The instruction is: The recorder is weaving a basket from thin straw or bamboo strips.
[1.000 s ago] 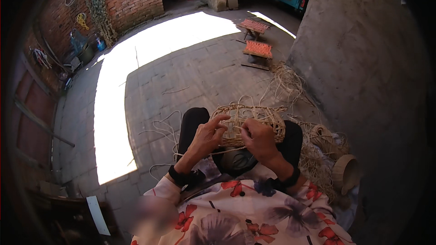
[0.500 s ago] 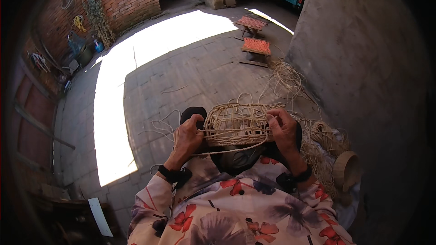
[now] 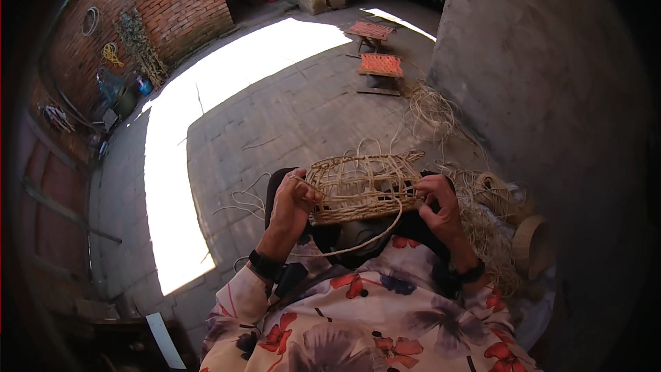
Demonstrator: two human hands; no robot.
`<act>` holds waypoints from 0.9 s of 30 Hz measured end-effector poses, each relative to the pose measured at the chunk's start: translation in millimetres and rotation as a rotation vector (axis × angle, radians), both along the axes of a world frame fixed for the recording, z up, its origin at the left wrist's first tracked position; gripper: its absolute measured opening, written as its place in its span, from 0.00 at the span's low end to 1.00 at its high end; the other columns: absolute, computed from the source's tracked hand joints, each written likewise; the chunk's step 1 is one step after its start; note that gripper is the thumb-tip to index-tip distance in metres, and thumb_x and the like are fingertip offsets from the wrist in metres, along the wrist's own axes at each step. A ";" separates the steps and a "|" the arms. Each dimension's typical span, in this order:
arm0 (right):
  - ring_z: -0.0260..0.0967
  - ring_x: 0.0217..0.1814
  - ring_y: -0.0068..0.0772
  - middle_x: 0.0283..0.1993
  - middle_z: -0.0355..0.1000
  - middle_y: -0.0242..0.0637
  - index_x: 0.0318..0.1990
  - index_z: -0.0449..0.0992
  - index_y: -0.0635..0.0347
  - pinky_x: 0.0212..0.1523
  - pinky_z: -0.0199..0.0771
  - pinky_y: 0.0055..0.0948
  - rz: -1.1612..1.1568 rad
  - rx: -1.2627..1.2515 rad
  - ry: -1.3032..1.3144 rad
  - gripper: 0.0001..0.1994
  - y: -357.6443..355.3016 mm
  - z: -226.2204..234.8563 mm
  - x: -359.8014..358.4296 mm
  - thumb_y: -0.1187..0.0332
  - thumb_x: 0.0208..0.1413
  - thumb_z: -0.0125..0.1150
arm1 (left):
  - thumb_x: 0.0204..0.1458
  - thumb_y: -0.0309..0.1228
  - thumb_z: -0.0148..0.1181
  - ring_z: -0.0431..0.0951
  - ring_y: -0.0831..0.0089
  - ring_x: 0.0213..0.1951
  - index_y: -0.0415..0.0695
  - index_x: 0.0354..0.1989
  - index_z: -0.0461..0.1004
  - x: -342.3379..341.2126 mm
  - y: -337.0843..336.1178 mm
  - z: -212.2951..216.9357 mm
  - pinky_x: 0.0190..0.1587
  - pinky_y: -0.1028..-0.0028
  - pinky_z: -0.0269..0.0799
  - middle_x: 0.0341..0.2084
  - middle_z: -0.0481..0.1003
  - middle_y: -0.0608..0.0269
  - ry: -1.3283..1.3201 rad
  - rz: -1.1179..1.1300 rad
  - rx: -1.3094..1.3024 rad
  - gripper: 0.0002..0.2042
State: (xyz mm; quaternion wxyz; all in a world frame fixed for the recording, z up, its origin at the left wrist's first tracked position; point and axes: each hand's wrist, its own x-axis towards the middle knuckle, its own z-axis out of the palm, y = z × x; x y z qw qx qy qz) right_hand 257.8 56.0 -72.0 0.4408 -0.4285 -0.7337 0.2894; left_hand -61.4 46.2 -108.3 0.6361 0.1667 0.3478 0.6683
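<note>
A partly woven basket of tan straw cord rests over my lap, its upper side an open lattice and its near edge a dense twisted band. At its left end my left hand has its fingers curled on the basket's edge. The fingers of my right hand are bent in a pinch at the right end; the exact strand between them is hidden. A loose cord hangs from the near band and loops back toward my left wrist.
Loose straw cord and a cord roll lie to my right, beside a round tan container. Two low stools with red woven seats stand ahead. A rough wall rises on the right, a brick wall at far left.
The right end of the basket shows more freely as my right hand has shifted lower and outward. The loose cord now sags in a wider loop. My left hand has turned more upright.
</note>
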 end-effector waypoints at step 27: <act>0.71 0.33 0.30 0.34 0.75 0.36 0.36 0.75 0.56 0.35 0.73 0.29 0.260 -0.642 1.222 0.11 47.2 -101.7 39.7 0.59 0.61 0.61 | 0.48 0.44 0.63 0.81 0.66 0.28 0.41 0.43 0.81 -11.7 -23.6 14.0 0.36 0.69 0.73 0.25 0.79 0.52 1.479 -0.371 0.188 0.20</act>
